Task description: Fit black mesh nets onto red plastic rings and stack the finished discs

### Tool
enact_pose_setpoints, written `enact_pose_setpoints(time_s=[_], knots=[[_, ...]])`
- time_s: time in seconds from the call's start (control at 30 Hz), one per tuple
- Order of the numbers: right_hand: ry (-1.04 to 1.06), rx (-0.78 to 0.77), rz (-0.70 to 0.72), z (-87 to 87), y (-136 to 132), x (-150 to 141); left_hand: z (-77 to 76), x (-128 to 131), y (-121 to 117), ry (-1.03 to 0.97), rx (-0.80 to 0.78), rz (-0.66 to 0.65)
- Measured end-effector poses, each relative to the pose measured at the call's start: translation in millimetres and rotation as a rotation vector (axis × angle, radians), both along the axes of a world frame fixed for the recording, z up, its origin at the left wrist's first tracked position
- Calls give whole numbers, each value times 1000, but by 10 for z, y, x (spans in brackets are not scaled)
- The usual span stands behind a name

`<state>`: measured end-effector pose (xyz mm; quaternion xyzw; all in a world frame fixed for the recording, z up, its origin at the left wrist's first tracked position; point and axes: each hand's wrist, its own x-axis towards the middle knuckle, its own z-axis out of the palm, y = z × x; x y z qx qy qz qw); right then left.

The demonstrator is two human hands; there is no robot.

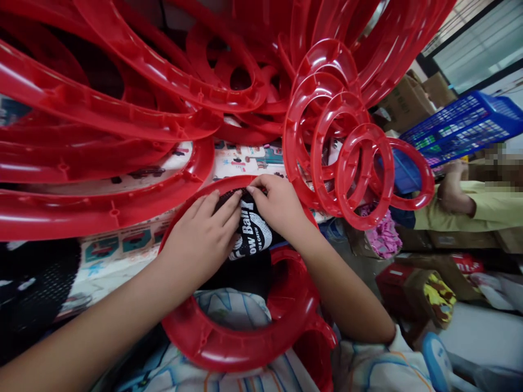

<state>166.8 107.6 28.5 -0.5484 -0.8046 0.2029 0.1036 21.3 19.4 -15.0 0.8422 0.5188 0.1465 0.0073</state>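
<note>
A red plastic ring (pixel 241 351) rests close to my body, partly over my lap. Black mesh fabric (pixel 255 231) with white printed lettering lies across its far side. My left hand (pixel 204 234) presses on the fabric, its bent fingers gripping the edge at the ring's far rim. Close by, my right hand (pixel 278 204) pinches that same edge between thumb and fingertips. Both palms are turned away, so how the fabric meets the rim underneath is hidden.
Large red rings (pixel 122 212) are heaped ahead and to the left, with smaller linked rings (pixel 365 177) at right. A patterned cloth (pixel 249 160) covers the surface. More black mesh (pixel 41 277) lies left. A blue basket (pixel 461 125), open cartons (pixel 408 103) and another person's arm (pixel 453 190) are at right.
</note>
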Motion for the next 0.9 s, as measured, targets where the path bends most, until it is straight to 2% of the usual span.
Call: enact_pose_setpoints(time_s=[0.3,0.63,0.9], knots=[[-120,11,-7,8,66,-34,16,-20,30,38,58,2],[-61,-36,-28,39,65,-8,-40,-48,-11,-41,82,25],[-15,-59,-44,52,65,15,-22,-34,-16,29,37,46]])
